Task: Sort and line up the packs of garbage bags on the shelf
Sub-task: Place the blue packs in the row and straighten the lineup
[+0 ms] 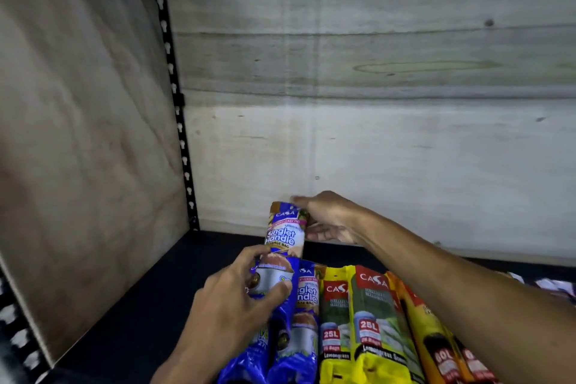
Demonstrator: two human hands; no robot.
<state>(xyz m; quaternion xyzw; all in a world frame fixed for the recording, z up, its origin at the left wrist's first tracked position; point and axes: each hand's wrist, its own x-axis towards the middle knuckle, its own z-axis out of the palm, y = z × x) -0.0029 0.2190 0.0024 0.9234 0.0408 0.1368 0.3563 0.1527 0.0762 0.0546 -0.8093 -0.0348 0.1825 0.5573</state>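
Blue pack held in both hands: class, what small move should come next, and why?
Probably set the blue pack down at the back of the shelf, in line with the blue packs in front. The right hand holds its top, the left hand its lower end, and bare shelf lies behind that row.

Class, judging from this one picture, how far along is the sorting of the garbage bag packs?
Done: yellow packs and orange packs lie side by side. In hand: the left hand and right hand hold a blue pack. Left: lining up the blue ones.
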